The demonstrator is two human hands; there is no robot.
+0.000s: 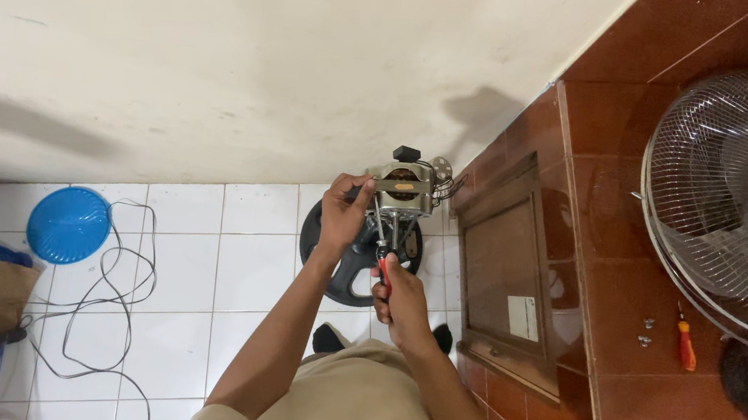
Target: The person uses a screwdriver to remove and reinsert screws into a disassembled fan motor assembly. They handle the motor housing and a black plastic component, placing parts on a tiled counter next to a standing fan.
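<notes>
Now two hands work: left hand steadies one motor, right hand grips one screwdriver.

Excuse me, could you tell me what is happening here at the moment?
A person stands over a white tiled floor, holding a small electric motor in the left hand. The right hand holds a red-handled screwdriver with its shaft pointing up at the motor's underside. A black weight plate lies on the floor below. On the reddish tiled ledge to the right stand a metal fan and an orange screwdriver beside some loose screws.
</notes>
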